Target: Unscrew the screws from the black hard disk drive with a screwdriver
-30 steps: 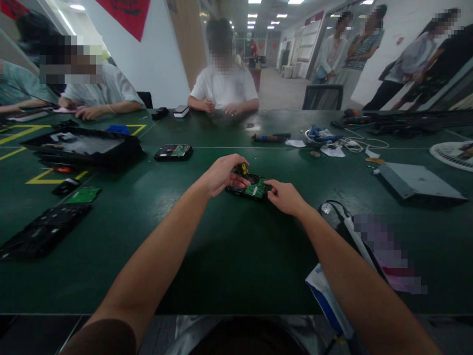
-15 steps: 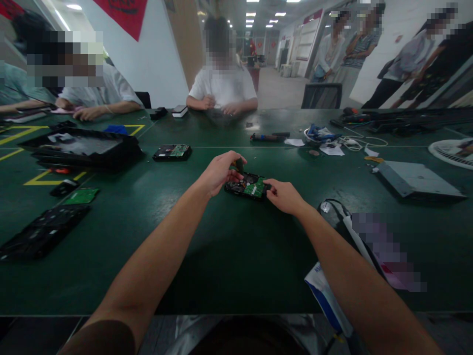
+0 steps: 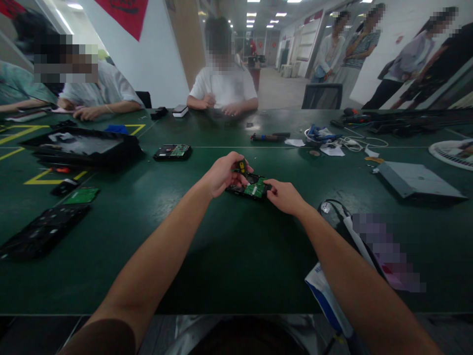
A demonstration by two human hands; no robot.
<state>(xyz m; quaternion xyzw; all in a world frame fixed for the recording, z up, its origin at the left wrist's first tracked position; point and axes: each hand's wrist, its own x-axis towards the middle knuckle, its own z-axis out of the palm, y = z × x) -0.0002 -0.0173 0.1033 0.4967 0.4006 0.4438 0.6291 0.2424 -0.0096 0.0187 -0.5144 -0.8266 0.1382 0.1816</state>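
A black hard drive (image 3: 253, 188) with a green circuit board facing up lies on the green table (image 3: 229, 246) in front of me. My left hand (image 3: 221, 173) is closed round a small screwdriver with a yellow and black handle (image 3: 242, 166), held upright over the drive's far left part. My right hand (image 3: 283, 196) pinches the drive's right edge with its fingers closed on it.
A second hard drive (image 3: 173, 151) lies further left. A black tray (image 3: 79, 148), a loose green board (image 3: 83, 195) and a black panel (image 3: 40, 234) sit at the left. A grey metal case (image 3: 417, 180), cables (image 3: 347, 140) and a bag (image 3: 351, 276) are at the right. People sit across the table.
My left hand has shifted slightly on the screwdriver, its yellow handle showing again. The drive and my right hand have stayed in place.
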